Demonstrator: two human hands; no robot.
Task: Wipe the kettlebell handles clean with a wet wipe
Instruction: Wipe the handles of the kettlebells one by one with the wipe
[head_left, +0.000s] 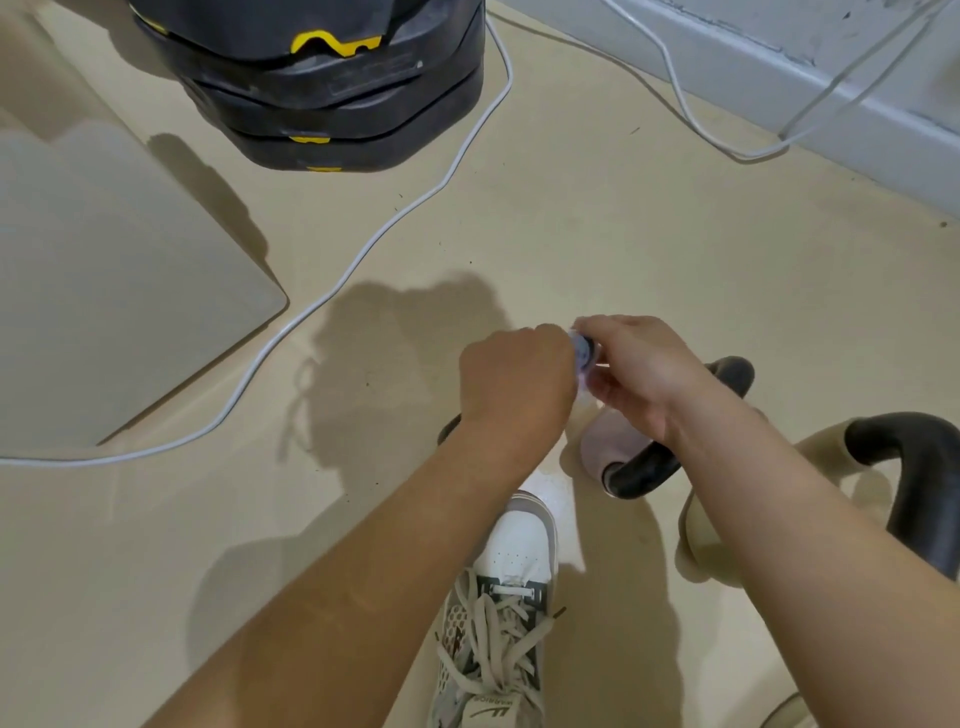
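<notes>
My left hand (514, 387) and my right hand (641, 371) meet over the floor, both pinching a small bluish-white packet (584, 356), which looks like a wet wipe sachet. Just below my right hand lies a pale pink kettlebell (600, 447) with a black handle (670, 457). A second kettlebell, beige (815, 441) with a black handle (909, 467), sits at the right edge, partly hidden by my right forearm. A dark bit of another object (448, 428) peeks out under my left wrist.
My white sneaker (511, 597) stands below the hands. A white cable (363, 260) snakes across the beige floor. A stack of black weight plates with yellow marks (332, 88) is at the top. A pale flat board (104, 280) lies at left, and a grey wall base (779, 88) runs along the right.
</notes>
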